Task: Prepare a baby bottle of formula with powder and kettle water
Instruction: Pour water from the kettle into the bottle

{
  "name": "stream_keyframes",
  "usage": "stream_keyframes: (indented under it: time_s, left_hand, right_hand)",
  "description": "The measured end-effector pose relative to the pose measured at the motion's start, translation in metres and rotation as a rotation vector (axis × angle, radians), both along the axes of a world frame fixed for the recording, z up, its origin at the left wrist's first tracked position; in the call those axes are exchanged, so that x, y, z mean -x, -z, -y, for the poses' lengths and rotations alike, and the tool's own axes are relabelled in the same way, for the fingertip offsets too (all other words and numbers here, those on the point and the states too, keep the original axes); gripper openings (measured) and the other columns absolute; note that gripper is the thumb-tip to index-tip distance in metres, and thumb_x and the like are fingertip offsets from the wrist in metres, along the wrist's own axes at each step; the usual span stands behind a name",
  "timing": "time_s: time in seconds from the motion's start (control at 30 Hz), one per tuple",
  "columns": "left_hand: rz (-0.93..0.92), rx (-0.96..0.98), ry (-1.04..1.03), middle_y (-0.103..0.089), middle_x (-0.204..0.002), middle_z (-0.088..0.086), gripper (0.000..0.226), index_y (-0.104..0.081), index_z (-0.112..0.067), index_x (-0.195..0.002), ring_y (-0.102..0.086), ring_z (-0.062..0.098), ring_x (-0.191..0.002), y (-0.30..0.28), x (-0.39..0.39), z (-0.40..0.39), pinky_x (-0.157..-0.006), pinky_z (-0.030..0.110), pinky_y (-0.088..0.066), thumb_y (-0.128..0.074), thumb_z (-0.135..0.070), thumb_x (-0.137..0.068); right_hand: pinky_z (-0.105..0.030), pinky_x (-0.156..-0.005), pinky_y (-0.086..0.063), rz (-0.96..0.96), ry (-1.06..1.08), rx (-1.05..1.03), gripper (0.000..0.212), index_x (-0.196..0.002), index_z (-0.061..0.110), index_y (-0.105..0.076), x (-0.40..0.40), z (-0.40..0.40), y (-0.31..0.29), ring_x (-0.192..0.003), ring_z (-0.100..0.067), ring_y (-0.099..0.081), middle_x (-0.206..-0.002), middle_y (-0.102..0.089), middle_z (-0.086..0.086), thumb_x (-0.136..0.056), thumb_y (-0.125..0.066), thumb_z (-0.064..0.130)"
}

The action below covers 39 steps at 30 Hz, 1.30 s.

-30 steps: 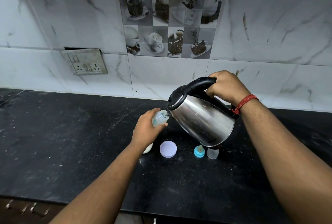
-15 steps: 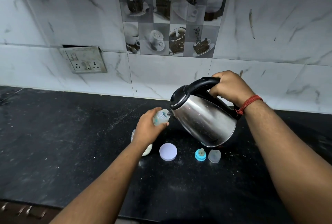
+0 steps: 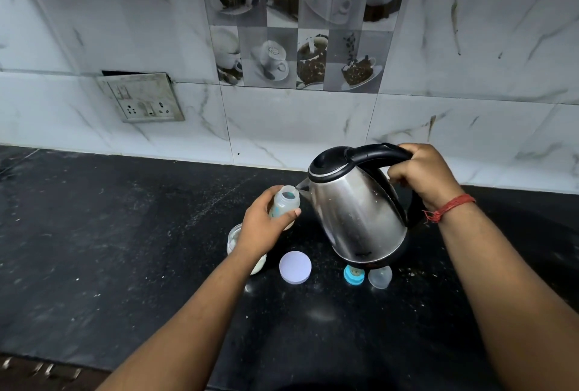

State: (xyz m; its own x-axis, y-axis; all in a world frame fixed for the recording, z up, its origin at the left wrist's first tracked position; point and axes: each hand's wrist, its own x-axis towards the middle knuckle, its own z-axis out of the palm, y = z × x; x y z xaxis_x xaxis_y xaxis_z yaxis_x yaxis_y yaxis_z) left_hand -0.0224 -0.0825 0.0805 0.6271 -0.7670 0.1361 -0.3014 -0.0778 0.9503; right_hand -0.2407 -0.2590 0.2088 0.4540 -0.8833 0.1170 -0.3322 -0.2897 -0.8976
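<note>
My left hand (image 3: 261,227) grips a small clear baby bottle (image 3: 285,202) with its open mouth up, held above the black counter. My right hand (image 3: 419,171) holds the black handle of a steel kettle (image 3: 357,212), lifted off the counter and tipped only slightly left, its spout right at the bottle's mouth. Under my left wrist stands an open jar of white powder (image 3: 235,238), mostly hidden. On the counter in front lie the jar's white round lid (image 3: 295,267), the blue teat ring (image 3: 354,274) and the clear bottle cap (image 3: 380,277).
The black stone counter (image 3: 109,249) runs wide to the left and toward me, dusted with powder specks. A marble-tiled wall (image 3: 282,127) stands close behind, with a socket plate (image 3: 142,97) at the left. The counter's front edge shows at the lower left.
The kettle has tipped back toward upright, its spout still at the bottle's mouth. My view has dipped lower and closer. The bottle stays in my left hand.
</note>
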Motion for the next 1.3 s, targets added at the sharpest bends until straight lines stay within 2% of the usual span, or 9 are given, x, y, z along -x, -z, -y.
stream_keyframes:
  time_s: [0.07, 0.23, 0.4, 0.5, 0.7, 0.87, 1.0, 1.1, 1.3]
  left_hand:
    - [-0.034, 0.024, 0.007, -0.073, -0.117, -0.014, 0.05, -0.065, -0.027, -0.129, -0.068, 0.002, -0.107, 0.0, 0.004, 0.001, -0.1, 0.029, -0.054, -0.085, -0.021, -0.084]
    - [-0.098, 0.07, 0.032, -0.075, -0.113, -0.014, 0.045, -0.066, -0.029, -0.125, -0.069, 0.001, -0.106, 0.0, 0.01, 0.002, -0.094, 0.022, -0.055, -0.083, -0.018, -0.086]
    - [-0.102, 0.066, 0.066, -0.075, -0.112, -0.016, 0.042, -0.066, -0.034, -0.122, -0.069, 0.004, -0.107, 0.004, 0.01, 0.006, -0.095, 0.026, -0.055, -0.083, -0.018, -0.087]
    - [-0.099, 0.067, 0.076, -0.074, -0.109, -0.02, 0.041, -0.066, -0.035, -0.118, -0.069, -0.001, -0.103, 0.003, 0.011, 0.004, -0.089, 0.018, -0.053, -0.082, -0.013, -0.087]
    - [-0.09, 0.033, 0.107, -0.073, -0.109, -0.024, 0.041, -0.065, -0.031, -0.12, -0.067, -0.006, -0.102, 0.008, 0.008, 0.008, -0.085, 0.011, -0.051, -0.082, -0.013, -0.087]
    - [-0.109, 0.032, 0.124, -0.074, -0.107, -0.024, 0.041, -0.066, -0.026, -0.121, -0.067, -0.006, -0.099, 0.012, 0.005, 0.014, -0.085, 0.012, -0.051, -0.081, -0.011, -0.087]
    - [-0.116, 0.023, 0.134, -0.074, -0.11, -0.019, 0.042, -0.066, -0.023, -0.124, -0.068, -0.002, -0.102, 0.017, 0.006, 0.018, -0.087, 0.014, -0.051, -0.082, -0.012, -0.087]
    - [-0.127, 0.017, 0.146, -0.074, -0.112, -0.018, 0.043, -0.065, -0.026, -0.124, -0.069, 0.0, -0.105, 0.02, 0.008, 0.021, -0.089, 0.016, -0.053, -0.082, -0.014, -0.087]
    - [-0.107, -0.004, 0.167, -0.073, -0.117, -0.015, 0.044, -0.065, -0.031, -0.125, -0.068, 0.006, -0.111, 0.027, 0.007, 0.022, -0.097, 0.026, -0.054, -0.083, -0.02, -0.087]
  right_hand:
    - [-0.026, -0.05, -0.031, 0.037, 0.026, -0.012, 0.018, -0.061, 0.012, -0.059, 0.001, 0.003, 0.011, -0.043, -0.015, -0.039, -0.045, -0.044, 0.004, -0.045, -0.062, 0.003]
    - [-0.026, -0.051, -0.036, 0.113, 0.105, -0.078, 0.022, -0.066, 0.009, -0.064, -0.001, 0.01, 0.043, -0.046, -0.017, -0.046, -0.05, -0.049, -0.001, -0.061, -0.062, -0.012]
    - [-0.028, -0.055, -0.038, 0.162, 0.17, -0.153, 0.018, -0.067, 0.005, -0.063, -0.01, 0.021, 0.077, -0.051, -0.018, -0.046, -0.052, -0.051, -0.001, -0.054, -0.063, -0.007]
    - [-0.03, -0.056, -0.038, 0.201, 0.175, -0.181, 0.02, -0.067, 0.003, -0.061, -0.017, 0.024, 0.092, -0.054, -0.018, -0.046, -0.056, -0.052, -0.004, -0.047, -0.061, 0.0]
    - [-0.027, -0.055, -0.041, 0.235, 0.173, -0.224, 0.026, -0.064, 0.017, -0.066, -0.028, 0.036, 0.114, -0.05, -0.014, -0.049, -0.052, -0.054, 0.004, -0.056, -0.061, -0.008]
    - [-0.023, -0.053, -0.045, 0.237, 0.138, -0.235, 0.036, -0.071, 0.018, -0.067, -0.033, 0.053, 0.123, -0.052, -0.009, -0.054, -0.054, -0.058, 0.008, -0.063, -0.059, -0.016]
    - [-0.026, -0.062, -0.048, 0.234, 0.112, -0.255, 0.037, -0.078, 0.019, -0.07, -0.03, 0.067, 0.132, -0.059, -0.009, -0.058, -0.063, -0.062, 0.007, -0.06, -0.061, -0.012]
    - [-0.021, -0.063, -0.05, 0.23, 0.101, -0.266, 0.049, -0.083, 0.02, -0.071, -0.026, 0.074, 0.14, -0.063, -0.004, -0.061, -0.066, -0.067, 0.012, -0.063, -0.06, -0.023]
    - [-0.028, -0.079, -0.054, 0.233, 0.065, -0.272, 0.049, -0.105, 0.011, -0.07, -0.016, 0.083, 0.155, -0.081, -0.014, -0.067, -0.088, -0.071, -0.002, -0.069, -0.065, -0.021]
